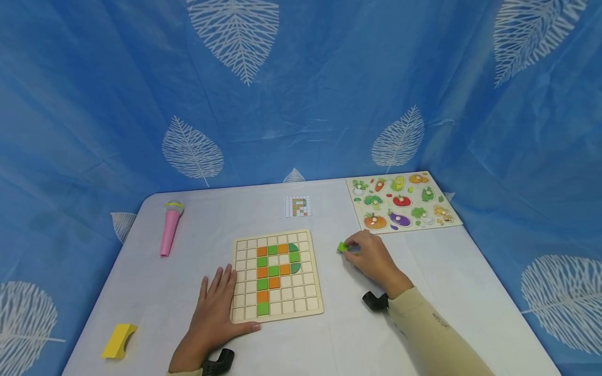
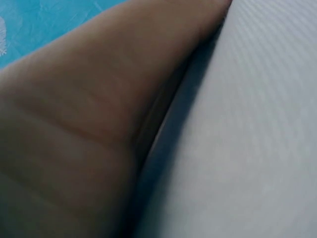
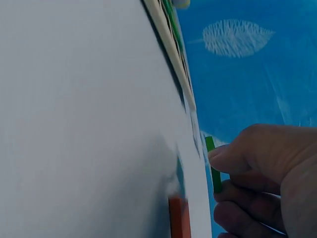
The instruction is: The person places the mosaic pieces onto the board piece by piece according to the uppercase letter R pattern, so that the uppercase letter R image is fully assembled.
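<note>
A wooden grid board (image 1: 308,292) lies mid-table, its orange, light green and dark green tiles (image 1: 262,284) laid out like a letter P. My left hand (image 1: 213,313) rests along its left edge, fingers straight and thumb by the lower edge. In the left wrist view the palm (image 2: 84,129) fills much of the picture. To the right of the board, my right hand (image 1: 376,261) pinches a light green tile (image 1: 342,247) between thumb and fingers. The right wrist view shows this green tile (image 3: 215,173) edge-on, with an orange-red piece (image 3: 178,218) on the table nearby.
A small pattern card (image 1: 298,206) with a coloured letter R lies behind the board. At the back right is a vegetable puzzle board (image 1: 402,201). A pink toy microphone (image 1: 170,230) and a yellow arched block (image 1: 119,341) lie on the left. Blue curtain (image 1: 301,130) surrounds the table.
</note>
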A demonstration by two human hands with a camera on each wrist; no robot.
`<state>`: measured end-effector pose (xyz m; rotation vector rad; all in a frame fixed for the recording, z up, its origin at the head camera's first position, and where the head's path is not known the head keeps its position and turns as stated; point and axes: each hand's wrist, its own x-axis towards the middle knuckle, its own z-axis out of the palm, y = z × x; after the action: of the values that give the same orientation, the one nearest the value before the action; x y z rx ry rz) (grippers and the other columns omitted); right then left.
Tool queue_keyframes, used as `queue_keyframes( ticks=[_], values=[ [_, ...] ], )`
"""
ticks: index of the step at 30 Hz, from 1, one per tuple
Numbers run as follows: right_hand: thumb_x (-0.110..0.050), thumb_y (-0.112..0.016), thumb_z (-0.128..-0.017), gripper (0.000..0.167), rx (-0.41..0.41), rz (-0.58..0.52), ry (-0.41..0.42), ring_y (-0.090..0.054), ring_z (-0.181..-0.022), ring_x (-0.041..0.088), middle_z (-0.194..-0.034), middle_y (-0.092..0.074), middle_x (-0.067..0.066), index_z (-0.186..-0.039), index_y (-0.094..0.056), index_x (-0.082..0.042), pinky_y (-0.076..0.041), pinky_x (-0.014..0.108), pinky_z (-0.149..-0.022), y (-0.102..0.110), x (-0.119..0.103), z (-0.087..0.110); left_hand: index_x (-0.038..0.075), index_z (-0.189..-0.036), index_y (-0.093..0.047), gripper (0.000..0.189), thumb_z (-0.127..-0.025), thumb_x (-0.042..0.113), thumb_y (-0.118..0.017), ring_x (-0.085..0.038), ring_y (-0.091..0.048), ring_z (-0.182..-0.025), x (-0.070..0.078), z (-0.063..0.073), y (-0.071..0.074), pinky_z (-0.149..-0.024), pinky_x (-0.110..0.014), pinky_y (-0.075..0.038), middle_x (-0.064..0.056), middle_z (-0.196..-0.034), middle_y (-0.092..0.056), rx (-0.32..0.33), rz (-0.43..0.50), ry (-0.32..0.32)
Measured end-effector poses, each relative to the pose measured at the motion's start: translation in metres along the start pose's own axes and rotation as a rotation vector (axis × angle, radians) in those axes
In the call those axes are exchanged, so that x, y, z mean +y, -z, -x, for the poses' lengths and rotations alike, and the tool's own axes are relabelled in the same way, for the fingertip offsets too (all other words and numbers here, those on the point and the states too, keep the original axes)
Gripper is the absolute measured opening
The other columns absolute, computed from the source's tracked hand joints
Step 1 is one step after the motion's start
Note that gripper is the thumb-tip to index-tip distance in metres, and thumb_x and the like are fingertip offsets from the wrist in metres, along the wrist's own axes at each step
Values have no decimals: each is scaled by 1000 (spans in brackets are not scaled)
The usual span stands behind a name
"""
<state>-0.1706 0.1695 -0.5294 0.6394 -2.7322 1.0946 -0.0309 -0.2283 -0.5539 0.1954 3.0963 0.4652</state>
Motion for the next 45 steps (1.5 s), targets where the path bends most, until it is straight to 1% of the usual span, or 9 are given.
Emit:
queue_keyframes(
  ticks=[4, 5, 9, 19, 22, 25, 30, 38, 45],
  values=[
    [-1, -87, -83, 19, -29, 1, 66, -68, -93, 17, -99, -73, 0, -99, -79, -6, -58, 40, -89, -11, -17, -2, -2, -164, -31, 151, -59, 103, -60, -40, -12, -158, -1, 0, -1, -123, -61, -1, -20, -171, -21, 4, 0, -4],
    [-1, -86, -83, 19, -37, 0, 83, -67, -93, 16, -99, -73, -1, -99, -79, -7, -58, 37, -84, -14, -22, -2, -2, -164, -30, 151, -59, 103, -60, -40, -12, -158, -1, 0, -1, -123, -61, -1, -20, -171, -21, 5, 1, -5],
    [-3, -87, -82, 19, -70, -5, 161, -66, -94, 11, -99, -72, -4, -99, -78, -9, -57, 34, -86, -24, -39, -3, -1, -164, -30, 151, -59, 103, -61, -39, -11, -158, -2, 0, -1, -123, -61, -1, -20, -171, -21, 3, 7, -5],
    [-8, -89, -84, 17, -183, -54, 363, -65, -95, 12, -96, -72, -5, -96, -78, -10, -56, 34, -86, -52, -74, -2, -1, -164, -30, 151, -59, 103, -60, -39, -11, -158, -2, 0, -1, -123, -61, -1, -20, -171, -21, -2, 1, -1],
    [-8, -88, -85, 14, -232, -47, 418, -64, -92, 12, -94, -72, -4, -96, -78, -10, -55, 31, -84, -60, -84, 0, -2, -164, -30, 151, -59, 103, -61, -39, -11, -158, -2, 0, -1, -123, -61, -1, -20, -171, -21, -4, 7, -2],
    [-7, -85, -87, 11, -288, -45, 452, -64, -91, 10, -94, -72, -4, -96, -79, -11, -54, 28, -86, -67, -91, 2, -2, -164, -30, 151, -59, 102, -61, -39, -11, -158, -2, 1, 0, -123, -61, -1, -21, -171, -21, -4, 9, -5],
    [-5, -82, -87, 12, -342, -39, 465, -64, -93, 8, -95, -72, -6, -95, -79, -13, -52, 26, -89, -73, -97, 5, -3, -164, -31, 150, -60, 102, -62, -39, -12, -158, -2, 1, 0, -123, -62, -2, -21, -171, -21, -3, 7, -8],
    [-7, -83, -87, 11, -365, -18, 417, -62, -91, 8, -95, -71, -7, -95, -79, -14, -52, 25, -87, -76, -100, 8, -2, -164, -30, 150, -60, 102, -61, -39, -11, -158, -2, 1, 0, -123, -61, -2, -20, -171, -21, -6, 7, -7],
    [-9, -86, -88, 10, -383, -33, 410, -63, -91, 4, -95, -72, -8, -95, -80, -14, -51, 20, -86, -75, -100, 9, -1, -164, -30, 150, -60, 102, -60, -39, -12, -158, -3, 1, -1, -123, -62, -2, -20, -171, -21, 2, -2, -11]
  ],
)
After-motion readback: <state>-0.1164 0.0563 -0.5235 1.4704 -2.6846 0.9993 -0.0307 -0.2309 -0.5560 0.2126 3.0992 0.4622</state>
